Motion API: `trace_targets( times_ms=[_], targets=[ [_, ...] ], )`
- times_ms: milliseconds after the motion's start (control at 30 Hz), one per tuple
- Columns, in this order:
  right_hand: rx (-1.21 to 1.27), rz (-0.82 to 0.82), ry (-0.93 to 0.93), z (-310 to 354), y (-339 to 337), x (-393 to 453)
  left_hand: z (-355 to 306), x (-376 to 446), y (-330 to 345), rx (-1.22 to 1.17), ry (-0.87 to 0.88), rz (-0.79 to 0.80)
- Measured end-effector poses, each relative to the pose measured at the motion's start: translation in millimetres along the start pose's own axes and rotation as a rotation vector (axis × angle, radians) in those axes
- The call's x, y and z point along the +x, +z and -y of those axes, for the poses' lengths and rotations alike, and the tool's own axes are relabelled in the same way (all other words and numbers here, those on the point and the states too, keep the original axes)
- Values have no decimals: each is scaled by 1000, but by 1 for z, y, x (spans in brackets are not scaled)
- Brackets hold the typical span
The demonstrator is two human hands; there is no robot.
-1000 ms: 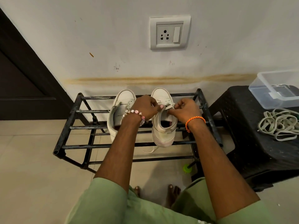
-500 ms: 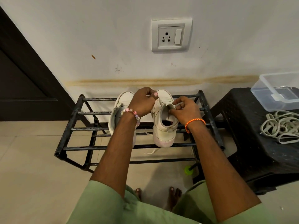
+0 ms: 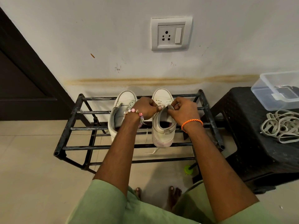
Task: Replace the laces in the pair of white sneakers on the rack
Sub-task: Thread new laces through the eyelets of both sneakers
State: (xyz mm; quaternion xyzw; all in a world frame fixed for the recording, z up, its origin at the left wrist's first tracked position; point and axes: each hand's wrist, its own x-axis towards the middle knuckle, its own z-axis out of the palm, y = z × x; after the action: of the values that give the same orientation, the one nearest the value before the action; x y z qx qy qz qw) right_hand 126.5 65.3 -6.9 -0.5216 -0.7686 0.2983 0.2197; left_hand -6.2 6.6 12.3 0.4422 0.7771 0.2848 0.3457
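At the centre of the frame two white sneakers stand side by side, toes to the wall, on the top bars of a black metal rack [image 3: 68,126]; the right sneaker [image 3: 163,126] is the one being worked on, while the left sneaker [image 3: 123,101] beside it shows bare eyelets and an upturned tongue. The lace [image 3: 150,151] looks thin, soft and limp, a loose end dangling below the bars, so it should be taken in a fingertip pinch near its tip and kept taut; the canvas upper looks light and pliable, best steadied at the tongue or eyelet edge. Both forearms reach forward from the bottom of the frame and meet over the shoe's throat. The left hand [image 3: 145,107] is curled, thumb and finger pinching at the eyelet edge beside the tongue; whether lace lies between them I cannot tell. The right hand [image 3: 184,109] is curled too, pinching the top of the tongue. At right, a heap of pale laces [image 3: 281,125] lies on a black stool [image 3: 242,143], before a clear plastic box [image 3: 275,92].
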Motion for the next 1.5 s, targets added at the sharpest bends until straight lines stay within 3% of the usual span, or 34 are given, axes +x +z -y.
trace_targets(
  times_ms=[267, 667, 833, 1100, 1200, 1267, 1400, 1500],
  targets=[
    [-121, 5, 1, 4, -6, -1, 1, -1, -1, -499, -108, 91],
    [-143, -39, 20, 8, -10, -5, -5, -7, -2, -597, -215, 169],
    [-109, -77, 18, 6, -10, -7, -6, -2, 3, -477, -284, 29],
    [-75, -61, 34, 8, -11, -8, 6, -6, 19, 57, -73, -157],
    [-54, -19, 30, 8, -12, -8, 3, -5, 14, 128, -92, -147],
    [8, -18, 7, 12, -15, -9, -6, -8, 5, -30, -132, -106],
    [231, 14, -59, 35, -27, -11, -31, -22, -20, -702, -64, 18],
    [441, 221, -47, 55, -31, -17, -41, -31, -30, -726, 37, 78]
  ],
)
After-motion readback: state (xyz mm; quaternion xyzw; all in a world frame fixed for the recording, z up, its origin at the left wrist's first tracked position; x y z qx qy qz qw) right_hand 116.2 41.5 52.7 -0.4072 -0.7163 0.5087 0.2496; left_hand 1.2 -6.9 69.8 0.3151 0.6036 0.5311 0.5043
